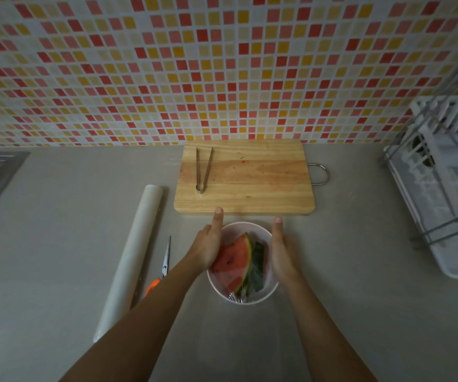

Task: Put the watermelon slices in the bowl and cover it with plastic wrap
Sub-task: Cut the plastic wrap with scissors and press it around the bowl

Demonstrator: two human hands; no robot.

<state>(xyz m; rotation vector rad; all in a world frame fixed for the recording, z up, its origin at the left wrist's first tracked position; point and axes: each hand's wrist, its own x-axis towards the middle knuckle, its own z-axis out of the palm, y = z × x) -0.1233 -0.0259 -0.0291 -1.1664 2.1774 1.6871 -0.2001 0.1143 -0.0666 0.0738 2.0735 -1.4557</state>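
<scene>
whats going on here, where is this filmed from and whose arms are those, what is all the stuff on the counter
There is no machine here. One wide camera on a person's head looks forward and down, so the two arms are the wearer's own.

The left hand and right hand are pressed flat against opposite sides of a white bowl on the grey counter. It is more a cupping press than a grip. In the bowl are watermelon slices, and shiny plastic wrap seems to be stretched over them.

Behind the bowl lies a wooden cutting board with metal tongs on it. To the left lie a roll of wrap and orange-handled scissors. A white dish rack stands at the right.
</scene>
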